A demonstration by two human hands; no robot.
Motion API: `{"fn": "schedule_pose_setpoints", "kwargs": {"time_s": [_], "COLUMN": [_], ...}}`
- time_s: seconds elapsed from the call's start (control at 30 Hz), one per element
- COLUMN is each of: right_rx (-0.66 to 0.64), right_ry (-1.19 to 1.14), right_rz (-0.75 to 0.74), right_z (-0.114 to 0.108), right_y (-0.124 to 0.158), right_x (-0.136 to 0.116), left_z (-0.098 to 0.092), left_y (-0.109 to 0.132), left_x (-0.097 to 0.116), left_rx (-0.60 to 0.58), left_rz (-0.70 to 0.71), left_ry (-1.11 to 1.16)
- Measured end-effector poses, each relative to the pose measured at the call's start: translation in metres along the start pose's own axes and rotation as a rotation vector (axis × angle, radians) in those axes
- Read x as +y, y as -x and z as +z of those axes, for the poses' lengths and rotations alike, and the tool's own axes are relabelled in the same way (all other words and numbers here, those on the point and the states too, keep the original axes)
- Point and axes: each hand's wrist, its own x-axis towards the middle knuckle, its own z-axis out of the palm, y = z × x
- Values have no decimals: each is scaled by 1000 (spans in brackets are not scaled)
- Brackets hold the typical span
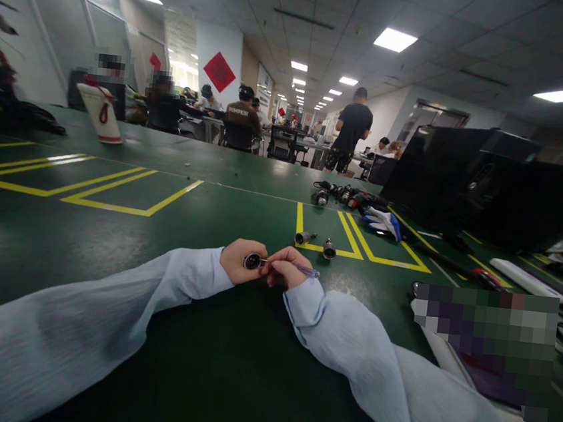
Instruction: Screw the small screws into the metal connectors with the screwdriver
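My left hand point(242, 259) is closed around a round metal connector point(253, 261), its dark open end facing me. My right hand point(288, 267) pinches a small screwdriver with a translucent purple handle point(311, 272). The screwdriver's thin shaft point(265, 261) points left and meets the connector's rim; whether it touches a screw is too small to tell. Just beyond my hands, two similar metal connectors lie on the green table: one on its side point(303, 238), the other with its open end toward me point(328, 249).
Yellow tape point(111, 207) marks boxes on the green table point(224, 178). Cabled connectors point(322, 197) and a blue-white glove point(383, 223) lie at the back right, near black monitors point(446, 174). A paper cup point(101, 113) stands far left; a blurred-out tablet-like device point(482, 353) lies right. People work behind.
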Motion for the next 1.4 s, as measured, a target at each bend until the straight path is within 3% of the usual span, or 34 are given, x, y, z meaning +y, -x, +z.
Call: {"fn": "schedule_pose_setpoints", "kwargs": {"time_s": [0.2, 0.33, 0.43, 0.53, 0.7, 0.83, 1.03, 1.4], "right_rx": [178, 154, 96, 6, -120, -130, 6, -129], "right_ry": [423, 574, 464, 195, -110, -145, 66, -169], "right_rz": [-159, -187, -51, 100, 167, 113, 36, 131], "right_z": [7, 8, 7, 2, -5, -5, 2, -5], "right_y": [6, 7, 5, 2, -5, -4, 0, -6], "right_x": [2, 9, 8, 2, 1, 2, 3, 6], "left_z": [0, -1, -1, -1, -1, 0, -2, 0], "left_y": [-1, 0, 0, 0, 0, 0, -1, 1], "left_x": [-1, -1, -1, 0, -2, -2, 2, -4], "left_rx": [5, -53, -81, -64, -30, -40, -29, -42], "left_rz": [3, 17, 26, 29, 14, 3, 5, 6], "left_ry": [-156, -195, -177, -116, 2, 32, -31, 62]}}
